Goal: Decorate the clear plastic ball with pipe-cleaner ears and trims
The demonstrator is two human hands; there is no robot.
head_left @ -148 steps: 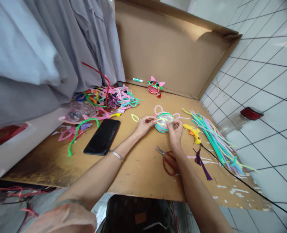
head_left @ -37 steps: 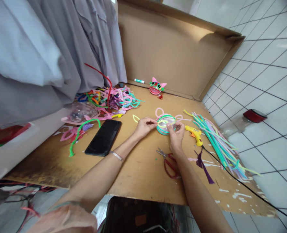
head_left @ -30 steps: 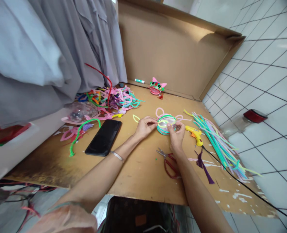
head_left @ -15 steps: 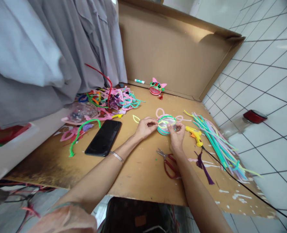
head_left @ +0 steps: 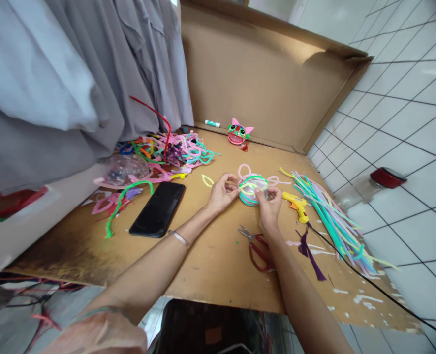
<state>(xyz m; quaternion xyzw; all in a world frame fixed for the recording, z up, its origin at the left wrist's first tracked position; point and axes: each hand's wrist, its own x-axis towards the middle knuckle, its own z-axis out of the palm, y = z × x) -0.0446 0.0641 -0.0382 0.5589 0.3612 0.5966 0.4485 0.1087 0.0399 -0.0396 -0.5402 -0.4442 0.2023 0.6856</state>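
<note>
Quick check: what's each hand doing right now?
Left hand: closed, pinching a pipe cleaner on the round pipe-cleaner piece.
Right hand: closed, gripping the same piece.

A brown cardboard worktop (head_left: 218, 255) lies on a white tiled floor (head_left: 406, 123). A cardboard wall (head_left: 262, 83) stands behind; grey cloth (head_left: 55, 83) hangs at left.

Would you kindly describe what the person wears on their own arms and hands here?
Both forearms are bare, with no sleeves and no gloves. The left hand has a thin silver bangle round its wrist. The right hand and its wrist show nothing worn.
</note>
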